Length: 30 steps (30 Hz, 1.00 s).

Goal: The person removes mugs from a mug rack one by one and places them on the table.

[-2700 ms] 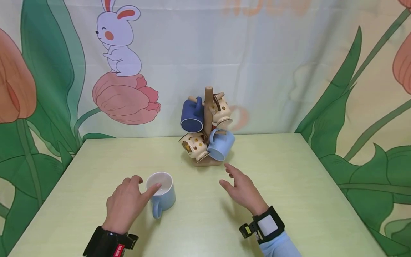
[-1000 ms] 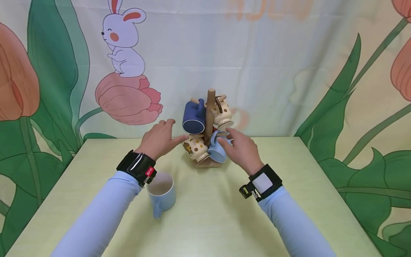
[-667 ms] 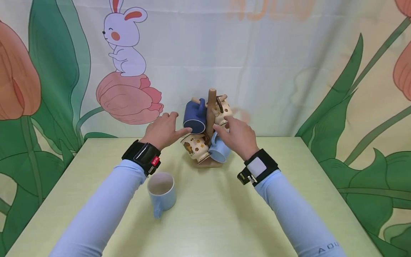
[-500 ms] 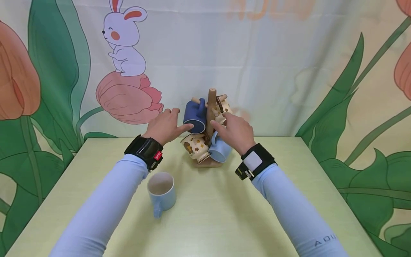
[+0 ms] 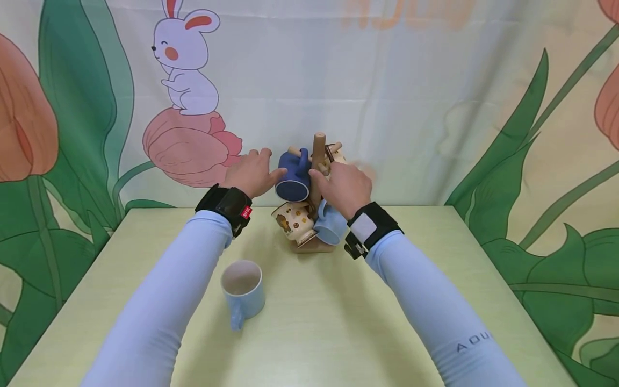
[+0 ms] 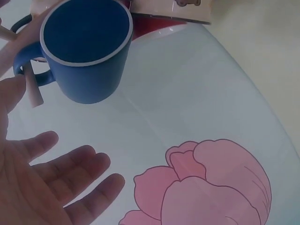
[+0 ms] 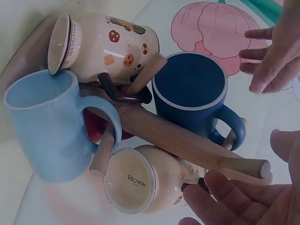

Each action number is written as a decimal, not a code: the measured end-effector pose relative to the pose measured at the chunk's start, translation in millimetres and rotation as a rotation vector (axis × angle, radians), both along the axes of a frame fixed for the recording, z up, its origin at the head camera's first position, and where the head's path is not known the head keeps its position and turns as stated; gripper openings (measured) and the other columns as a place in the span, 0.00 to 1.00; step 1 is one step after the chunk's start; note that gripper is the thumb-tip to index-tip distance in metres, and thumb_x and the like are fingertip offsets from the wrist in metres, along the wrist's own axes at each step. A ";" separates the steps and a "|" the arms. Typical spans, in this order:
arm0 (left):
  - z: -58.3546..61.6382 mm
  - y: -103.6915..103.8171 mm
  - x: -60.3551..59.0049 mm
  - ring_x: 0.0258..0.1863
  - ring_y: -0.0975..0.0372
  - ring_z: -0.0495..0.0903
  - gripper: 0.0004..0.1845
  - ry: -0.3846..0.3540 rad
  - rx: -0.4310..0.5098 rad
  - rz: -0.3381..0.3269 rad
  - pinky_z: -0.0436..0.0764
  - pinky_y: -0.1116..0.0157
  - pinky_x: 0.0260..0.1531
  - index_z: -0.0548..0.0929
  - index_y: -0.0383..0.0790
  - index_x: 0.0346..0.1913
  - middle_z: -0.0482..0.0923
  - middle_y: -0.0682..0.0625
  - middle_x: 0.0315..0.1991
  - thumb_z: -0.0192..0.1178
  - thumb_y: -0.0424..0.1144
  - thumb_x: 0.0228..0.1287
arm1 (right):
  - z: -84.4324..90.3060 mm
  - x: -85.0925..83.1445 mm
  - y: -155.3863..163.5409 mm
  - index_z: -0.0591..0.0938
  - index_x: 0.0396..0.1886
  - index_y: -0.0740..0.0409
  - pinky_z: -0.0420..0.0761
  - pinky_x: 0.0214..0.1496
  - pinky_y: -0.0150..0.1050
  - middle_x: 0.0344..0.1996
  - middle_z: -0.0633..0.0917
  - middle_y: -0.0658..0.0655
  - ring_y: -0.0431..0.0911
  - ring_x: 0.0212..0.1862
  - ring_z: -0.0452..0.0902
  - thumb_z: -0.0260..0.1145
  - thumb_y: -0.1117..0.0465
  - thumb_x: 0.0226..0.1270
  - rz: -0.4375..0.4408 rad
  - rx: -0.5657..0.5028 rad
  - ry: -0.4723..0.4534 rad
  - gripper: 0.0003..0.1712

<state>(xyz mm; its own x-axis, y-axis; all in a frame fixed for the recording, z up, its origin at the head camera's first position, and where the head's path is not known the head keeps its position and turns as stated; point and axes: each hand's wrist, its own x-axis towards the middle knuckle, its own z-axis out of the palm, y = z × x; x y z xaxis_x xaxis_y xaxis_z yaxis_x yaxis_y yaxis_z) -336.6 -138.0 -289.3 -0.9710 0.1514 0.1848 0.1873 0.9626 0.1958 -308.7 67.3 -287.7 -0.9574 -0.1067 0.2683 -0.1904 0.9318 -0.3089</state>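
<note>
A wooden mug rack [image 5: 318,145] at the back of the table bears several mugs. Its dark blue mug [image 5: 290,174] hangs upper left, beside my left hand [image 5: 251,172], whose fingers are spread with the thumb close to the mug's handle in the left wrist view. On the upper right hangs a cream mug [image 7: 131,180], partly hidden in the head view by my right hand [image 5: 343,188]. That hand's fingers [image 7: 225,192] are right at the cream mug's dark handle, with the thumb apart. Both hands hold nothing.
Below hang a cream patterned mug [image 5: 292,221] and a light blue mug [image 5: 331,226]. Another light blue mug [image 5: 246,303] stands upright on the table [image 5: 309,333], nearer the front left. A printed curtain [image 5: 411,107] hangs behind the table.
Both hands have moved forward from the table to the rack. The left left the standing mug and came beside the dark blue mug; the right rose past the hanging light blue mug.
</note>
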 end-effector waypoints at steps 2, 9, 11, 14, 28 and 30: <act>1.3 1.1 -5.5 0.54 0.42 0.78 0.37 0.005 -0.013 -0.013 0.79 0.47 0.51 0.64 0.31 0.70 0.73 0.31 0.59 0.54 0.57 0.72 | -0.3 -1.5 -0.5 0.81 0.29 0.55 0.71 0.25 0.42 0.21 0.77 0.53 0.50 0.28 0.78 0.51 0.34 0.73 -0.007 0.002 -0.001 0.31; 8.5 10.1 -18.1 0.54 0.43 0.78 0.34 -0.016 -0.045 -0.040 0.79 0.47 0.52 0.65 0.32 0.69 0.73 0.33 0.57 0.56 0.54 0.72 | -3.9 -6.6 -1.6 0.80 0.24 0.53 0.69 0.23 0.40 0.18 0.76 0.52 0.48 0.25 0.77 0.50 0.38 0.76 -0.019 0.009 -0.022 0.30; 10.2 13.6 -21.0 0.54 0.44 0.78 0.33 -0.025 -0.059 -0.039 0.79 0.47 0.52 0.65 0.32 0.69 0.73 0.34 0.57 0.56 0.53 0.73 | -4.4 -7.3 -2.1 0.80 0.24 0.53 0.68 0.23 0.40 0.18 0.75 0.52 0.48 0.25 0.77 0.50 0.38 0.76 -0.026 0.012 -0.021 0.30; 11.7 18.9 -25.1 0.53 0.45 0.77 0.31 -0.025 -0.076 -0.039 0.78 0.47 0.52 0.65 0.33 0.69 0.73 0.35 0.56 0.54 0.51 0.74 | -5.3 -8.6 -3.0 0.81 0.25 0.53 0.70 0.24 0.41 0.19 0.77 0.52 0.48 0.26 0.77 0.49 0.39 0.77 -0.037 0.017 -0.013 0.29; 17.7 35.1 -38.7 0.50 0.46 0.80 0.19 0.018 -0.136 -0.086 0.80 0.49 0.49 0.75 0.39 0.64 0.78 0.37 0.50 0.48 0.43 0.79 | -7.5 -9.6 -5.8 0.81 0.30 0.54 0.75 0.27 0.45 0.24 0.81 0.54 0.50 0.28 0.79 0.50 0.44 0.79 -0.041 0.003 0.027 0.24; 15.8 35.6 -40.8 0.49 0.47 0.80 0.19 0.020 -0.125 -0.092 0.80 0.50 0.48 0.76 0.39 0.64 0.78 0.37 0.49 0.47 0.44 0.79 | -8.3 -10.3 -5.3 0.81 0.28 0.53 0.75 0.26 0.45 0.24 0.81 0.54 0.50 0.28 0.79 0.51 0.45 0.79 -0.038 0.001 0.032 0.24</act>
<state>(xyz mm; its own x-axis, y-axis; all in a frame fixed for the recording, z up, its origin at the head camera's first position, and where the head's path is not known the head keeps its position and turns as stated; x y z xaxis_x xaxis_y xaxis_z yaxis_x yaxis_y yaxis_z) -377.4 -102.4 -273.5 -0.9484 0.2623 0.1782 0.2782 0.9579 0.0706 -319.0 62.0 -295.9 -0.9517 -0.0704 0.2990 -0.1645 0.9388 -0.3025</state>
